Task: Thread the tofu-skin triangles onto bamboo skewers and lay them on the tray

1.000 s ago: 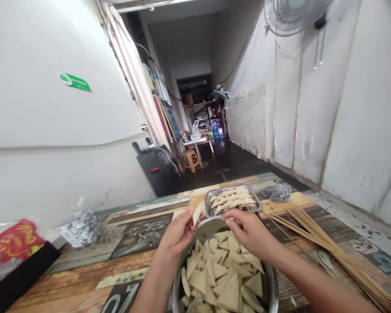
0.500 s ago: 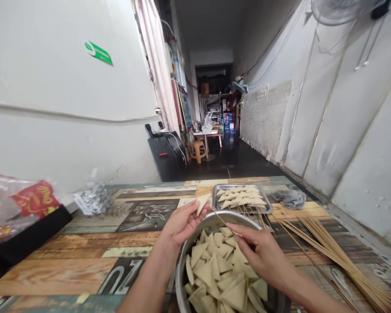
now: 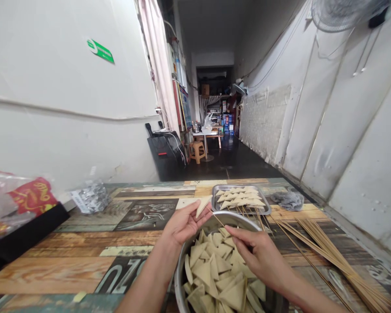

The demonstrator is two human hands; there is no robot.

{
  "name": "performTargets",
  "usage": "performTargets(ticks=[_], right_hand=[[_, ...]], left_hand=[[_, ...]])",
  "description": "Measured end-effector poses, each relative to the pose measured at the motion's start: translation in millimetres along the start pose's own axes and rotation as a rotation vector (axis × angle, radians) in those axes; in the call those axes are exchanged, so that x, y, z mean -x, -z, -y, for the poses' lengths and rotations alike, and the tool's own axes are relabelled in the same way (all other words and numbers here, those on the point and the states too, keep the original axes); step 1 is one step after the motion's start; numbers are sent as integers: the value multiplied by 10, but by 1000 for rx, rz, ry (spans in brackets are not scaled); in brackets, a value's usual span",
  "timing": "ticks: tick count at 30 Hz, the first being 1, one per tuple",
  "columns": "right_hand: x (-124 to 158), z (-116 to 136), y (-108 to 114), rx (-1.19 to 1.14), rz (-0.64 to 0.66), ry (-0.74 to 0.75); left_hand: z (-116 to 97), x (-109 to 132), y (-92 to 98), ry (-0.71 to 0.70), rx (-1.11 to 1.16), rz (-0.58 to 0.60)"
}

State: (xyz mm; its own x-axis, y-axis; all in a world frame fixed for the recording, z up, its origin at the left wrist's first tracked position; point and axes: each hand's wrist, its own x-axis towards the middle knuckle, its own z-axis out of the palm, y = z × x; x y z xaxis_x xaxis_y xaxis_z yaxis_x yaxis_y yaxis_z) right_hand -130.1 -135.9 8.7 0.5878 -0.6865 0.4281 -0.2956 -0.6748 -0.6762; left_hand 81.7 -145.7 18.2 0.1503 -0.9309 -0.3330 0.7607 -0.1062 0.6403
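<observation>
Between the thumb and fingers of my left hand [image 3: 184,221] is a pale triangular tofu piece [image 3: 203,206], held above the far left rim of a metal bowl. My right hand [image 3: 256,250] pinches a thin bamboo skewer [image 3: 217,218], whose tip points up and left at the tofu piece; whether it touches I cannot tell. Below both hands, the steel bowl [image 3: 180,278] is heaped with loose tofu triangles [image 3: 211,274]. Just beyond it, a metal tray [image 3: 214,209] carries rows of skewered tofu triangles [image 3: 239,197], their sticks pointing toward me.
Many bare bamboo skewers [image 3: 337,256] lie on the right of the wood-patterned table [image 3: 137,239]. A grey cloth [image 3: 288,201] is beside the tray. At left are a clear bag of silvery items [image 3: 93,198] and a black box [image 3: 26,234] with red packaging.
My left hand has tilted the tofu piece slightly and shifted a little. The skewer tip in my right hand stays close to it. The view has moved slightly.
</observation>
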Motion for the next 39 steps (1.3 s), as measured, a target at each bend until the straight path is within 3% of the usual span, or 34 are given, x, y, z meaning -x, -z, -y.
performTargets(ticks=[23, 31, 39], right_hand=[[-4, 49, -21, 20, -4, 12], [-2, 35, -49, 39, 8, -8], [9, 57, -82, 26, -1, 4]], left_hand=[[37, 31, -20, -5, -135, 16], [72, 81, -55, -24, -207, 77], [92, 100, -100, -42, -91, 20]])
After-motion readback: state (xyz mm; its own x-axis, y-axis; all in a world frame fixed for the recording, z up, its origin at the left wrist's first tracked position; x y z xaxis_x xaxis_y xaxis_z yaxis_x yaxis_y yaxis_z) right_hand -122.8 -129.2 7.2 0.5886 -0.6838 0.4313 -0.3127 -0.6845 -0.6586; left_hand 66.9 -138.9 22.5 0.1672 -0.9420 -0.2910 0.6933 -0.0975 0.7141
